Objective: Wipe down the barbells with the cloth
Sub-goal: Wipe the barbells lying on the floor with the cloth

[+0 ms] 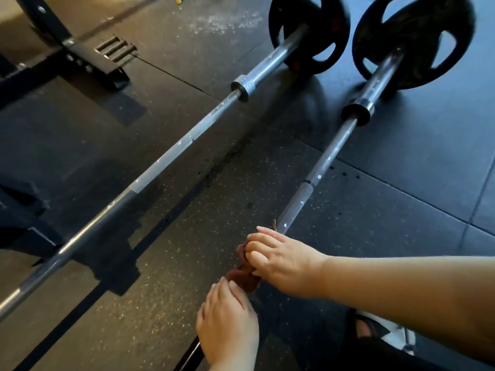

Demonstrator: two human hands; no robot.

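Two steel barbells lie on the dark rubber floor, each with a black plate at its far end. The near barbell (pixel 318 170) runs from its plate (pixel 412 38) down toward me. My right hand (pixel 278 261) grips a reddish-brown cloth (pixel 242 277) wrapped round this bar's shaft. My left hand (pixel 227 319) sits on the same bar just below the cloth, fingers curled over it. The far barbell (pixel 160 159) runs diagonally from its plate (pixel 308 30) to the lower left, with white chalk marks along it.
A black rack base (pixel 88 57) with bolts stands at the upper left. A dark bench or frame (pixel 24 210) sits at the left edge. My foot in a dark sandal (pixel 375 330) rests at the lower right. White dust marks the floor at the top centre.
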